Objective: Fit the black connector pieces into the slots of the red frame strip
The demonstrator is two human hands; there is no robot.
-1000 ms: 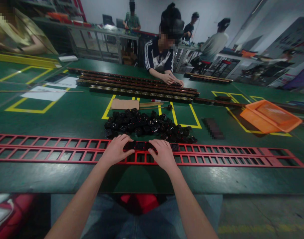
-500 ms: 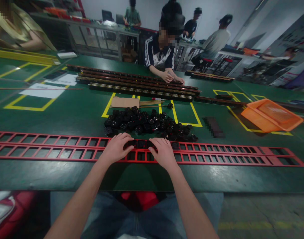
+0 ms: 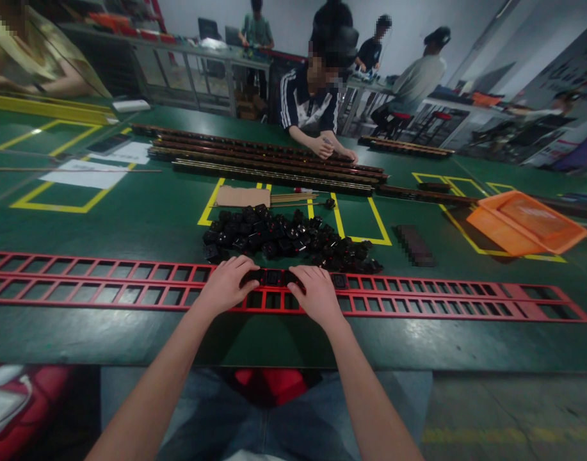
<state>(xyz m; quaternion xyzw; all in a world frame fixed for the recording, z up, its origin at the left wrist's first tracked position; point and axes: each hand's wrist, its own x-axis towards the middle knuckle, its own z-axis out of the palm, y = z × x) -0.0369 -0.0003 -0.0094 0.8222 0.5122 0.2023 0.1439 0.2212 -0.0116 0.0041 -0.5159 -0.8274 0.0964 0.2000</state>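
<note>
Red slotted frame [image 3: 105, 285] lies lengthwise across the near edge of the green surface [image 3: 153, 218], two rows of rectangular openings. Mid-span, a few openings in the far row carry black modules [image 3: 273, 278]; one more sits just right of the hands at [image 3: 340, 280].

Left hand [image 3: 225, 287]: palm down on the frame, fingers curled loosely forward, tips on the seated modules. Not clenched around anything, just pressing on top. Right hand [image 3: 316, 296]: mirrored, palm down, fingers bent, tips touching the modules from the right side. Both hands near each other, one seated module showing between them. Can't tell whether either pinches a loose part under the fingers.

Just beyond the frame: pile of loose black modules [image 3: 283, 237], touching or nearly touching the frame's far edge. Behind the pile, a brown cardboard piece [image 3: 242, 196] inside yellow floor-tape marking [image 3: 360, 221]. Further back, a stack of long dark rails [image 3: 264, 163] runs across the surface; a co-worker's hands [image 3: 329, 148] rest on it. Orange tray [image 3: 526, 224] tilted at far right. White papers [image 3: 84, 174] far left.
</note>
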